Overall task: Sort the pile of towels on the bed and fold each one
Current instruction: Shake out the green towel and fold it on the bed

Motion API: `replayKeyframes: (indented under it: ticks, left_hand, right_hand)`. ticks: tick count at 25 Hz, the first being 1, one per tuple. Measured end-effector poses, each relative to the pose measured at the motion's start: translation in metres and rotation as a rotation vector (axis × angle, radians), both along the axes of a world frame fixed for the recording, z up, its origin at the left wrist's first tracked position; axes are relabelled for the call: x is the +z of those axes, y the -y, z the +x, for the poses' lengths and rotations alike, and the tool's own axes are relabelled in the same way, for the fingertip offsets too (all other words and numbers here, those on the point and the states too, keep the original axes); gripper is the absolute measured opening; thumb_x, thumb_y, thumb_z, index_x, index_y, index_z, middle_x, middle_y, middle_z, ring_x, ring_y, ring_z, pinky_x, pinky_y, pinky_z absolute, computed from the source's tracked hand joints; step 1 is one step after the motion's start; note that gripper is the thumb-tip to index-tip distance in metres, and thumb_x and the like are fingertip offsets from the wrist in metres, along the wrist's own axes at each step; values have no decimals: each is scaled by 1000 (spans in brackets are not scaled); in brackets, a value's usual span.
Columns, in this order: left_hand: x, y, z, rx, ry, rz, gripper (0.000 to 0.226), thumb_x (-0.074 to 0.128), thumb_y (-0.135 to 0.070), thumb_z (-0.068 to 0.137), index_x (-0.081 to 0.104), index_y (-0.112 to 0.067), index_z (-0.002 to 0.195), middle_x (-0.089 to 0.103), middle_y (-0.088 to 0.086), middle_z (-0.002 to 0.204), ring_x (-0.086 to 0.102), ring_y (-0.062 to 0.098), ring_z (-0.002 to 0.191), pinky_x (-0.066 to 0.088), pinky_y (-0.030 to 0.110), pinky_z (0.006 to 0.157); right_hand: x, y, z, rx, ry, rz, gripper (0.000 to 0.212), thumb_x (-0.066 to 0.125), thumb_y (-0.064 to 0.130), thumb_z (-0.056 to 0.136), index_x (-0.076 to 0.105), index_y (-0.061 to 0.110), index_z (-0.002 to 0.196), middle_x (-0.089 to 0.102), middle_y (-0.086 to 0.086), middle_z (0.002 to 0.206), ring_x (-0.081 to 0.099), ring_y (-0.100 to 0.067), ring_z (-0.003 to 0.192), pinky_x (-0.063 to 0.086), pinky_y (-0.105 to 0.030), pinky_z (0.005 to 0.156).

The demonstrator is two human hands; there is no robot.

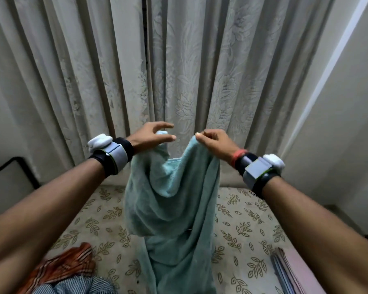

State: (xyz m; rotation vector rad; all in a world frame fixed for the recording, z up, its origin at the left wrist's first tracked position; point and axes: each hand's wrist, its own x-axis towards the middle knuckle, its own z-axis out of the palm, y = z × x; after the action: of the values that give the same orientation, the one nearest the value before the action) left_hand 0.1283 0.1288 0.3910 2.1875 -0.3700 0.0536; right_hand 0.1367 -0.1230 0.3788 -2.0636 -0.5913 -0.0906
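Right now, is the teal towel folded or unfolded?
Unfolded: the teal towel hangs bunched from its top edge, held up by the left hand and right hand.

Teal towel [170, 209] is up in front of the curtain [115, 60] — left hand [151, 134] and right hand [215, 139] each pinch a top corner, near each other. It sags between them and hangs down over the bed [242, 219]. Orange striped towel [66, 266] lower left — folded pink stack [293, 272] lower right.
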Motion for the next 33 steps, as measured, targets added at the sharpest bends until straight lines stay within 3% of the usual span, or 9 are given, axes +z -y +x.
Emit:
replayKeyframes:
  ticks: [2,5,9,14,18,22,27,30,33]
  left_hand:
    - [3,18,0,-155,-85,-64,51,74,-31,86,61,-14,133,61,-7,127,55,4,118,40,18,98]
    - [8,27,7,-223,-71,-72,49,71,-40,77,70,1,104,63,1,92,55,7,87,42,24,81]
    - [13,20,11,-184,-25,-119,18,68,-17,86,73,-3,96,66,-2,80,56,5,76,45,20,70]
    - [16,21,17,72,235,-114,29,58,-24,75,73,-1,84,56,-3,75,48,6,73,39,26,65]
    - [25,3,30,329,307,-261,13,63,-20,79,75,-15,83,58,-13,68,50,-3,67,42,19,65]
    - [22,-23,42,447,279,-330,11,63,-20,78,70,-17,69,53,-11,66,46,-3,62,41,20,63]
    - [4,-42,46,532,236,-342,27,62,-30,73,70,-5,78,49,-2,75,44,8,72,36,27,65]
    - [-2,-43,46,523,215,-343,27,63,-31,73,70,-5,79,47,0,75,42,9,71,35,27,64]
    - [-6,-47,47,525,199,-307,38,64,-33,71,70,3,80,48,0,73,43,9,70,35,28,64]
  right_hand:
    - [25,-18,1,88,38,-85,41,57,29,103,58,3,72,41,0,66,37,-7,58,29,-20,53]
    - [34,-36,2,113,47,-79,35,56,26,104,61,18,70,48,9,62,40,2,52,34,-15,53]
    - [18,-38,1,55,-18,153,25,60,24,102,68,1,98,65,-2,83,55,0,73,44,-15,68]
    - [-64,-36,-9,82,-284,236,47,78,40,84,62,9,115,75,-10,106,73,-24,98,61,-38,85]
    - [-136,-25,-25,147,-463,114,40,75,23,91,62,10,126,73,-8,117,72,-22,107,58,-44,97]
    - [-188,-4,-46,237,-638,-109,16,66,21,98,71,11,109,75,-7,111,72,-21,103,57,-39,97]
    - [-202,15,-40,-22,-475,-164,36,50,33,105,65,0,102,63,-8,91,59,-17,82,53,-52,90]
    - [-177,19,-29,-149,-390,-100,28,47,34,106,65,14,97,58,3,80,53,-9,72,50,-32,68]
    - [-145,21,-10,-180,-292,-52,29,50,32,106,58,19,82,51,6,73,48,-7,68,40,-25,63]
